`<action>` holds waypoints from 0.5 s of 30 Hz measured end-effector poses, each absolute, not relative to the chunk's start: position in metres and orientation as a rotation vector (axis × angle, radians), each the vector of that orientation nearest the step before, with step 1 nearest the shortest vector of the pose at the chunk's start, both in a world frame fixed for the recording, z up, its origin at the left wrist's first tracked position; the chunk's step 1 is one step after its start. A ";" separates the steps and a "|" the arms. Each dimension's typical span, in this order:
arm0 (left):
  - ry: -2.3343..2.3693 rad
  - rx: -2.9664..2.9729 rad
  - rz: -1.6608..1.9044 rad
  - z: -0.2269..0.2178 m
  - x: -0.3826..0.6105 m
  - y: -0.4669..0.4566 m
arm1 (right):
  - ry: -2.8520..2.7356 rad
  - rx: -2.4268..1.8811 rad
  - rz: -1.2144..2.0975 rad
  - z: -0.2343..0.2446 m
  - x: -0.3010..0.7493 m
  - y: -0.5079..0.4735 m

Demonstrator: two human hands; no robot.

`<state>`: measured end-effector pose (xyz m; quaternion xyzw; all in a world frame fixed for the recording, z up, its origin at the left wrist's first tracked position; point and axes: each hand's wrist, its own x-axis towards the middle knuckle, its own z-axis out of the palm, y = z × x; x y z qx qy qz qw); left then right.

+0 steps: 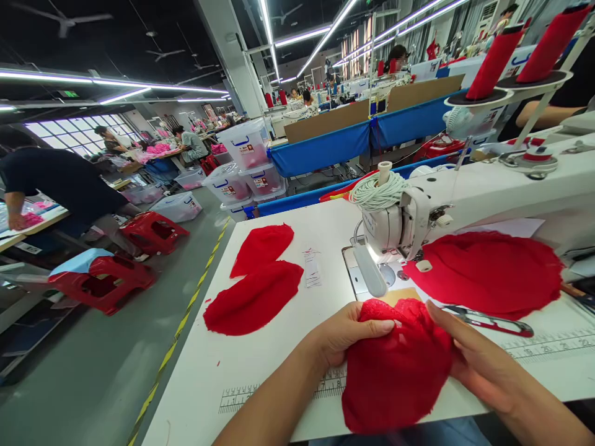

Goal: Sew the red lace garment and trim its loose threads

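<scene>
A red fabric piece with a lacy upper edge [395,378] hangs between my two hands, in front of the sewing machine [395,217]. My left hand [356,331] grips its upper left part, thumb lying on top. On the right side, my right hand [458,347] pinches its edge, with most fingers hidden behind the cloth. Left of the machine, two red fabric pieces [255,298] lie flat on the white table [264,365]. More red fabric [488,269] is spread under the machine arm. Thread snips [493,321] rest near my right hand.
Printed rulers [237,399] run along the table's front. Red thread cones [497,62] stand on a holder at upper right. Plastic bins [244,148] are stacked beyond the table. Red stools [105,279] and a bending person [60,179] are across the aisle at left.
</scene>
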<state>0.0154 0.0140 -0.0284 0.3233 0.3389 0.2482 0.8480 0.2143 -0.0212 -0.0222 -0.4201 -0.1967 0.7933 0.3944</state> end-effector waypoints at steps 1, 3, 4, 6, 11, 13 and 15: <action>0.711 0.674 0.537 -0.028 0.016 0.014 | -0.488 -1.054 2.004 -0.021 0.214 -0.022; 0.709 0.658 0.561 -0.028 0.016 0.014 | -0.476 -1.006 1.989 -0.020 0.213 -0.023; 0.706 0.649 0.572 -0.028 0.016 0.015 | -0.475 -0.982 1.983 -0.020 0.213 -0.023; 0.697 0.624 0.596 -0.028 0.015 0.016 | -0.480 -0.955 1.980 -0.021 0.214 -0.022; 0.706 0.579 0.686 -0.032 0.009 0.024 | -0.432 -0.875 1.981 -0.026 0.221 -0.017; 0.718 0.572 0.721 -0.034 0.006 0.027 | -0.452 -0.832 1.992 -0.027 0.224 -0.017; 0.722 0.578 0.741 -0.034 0.005 0.029 | -0.480 -0.836 1.964 -0.026 0.224 -0.018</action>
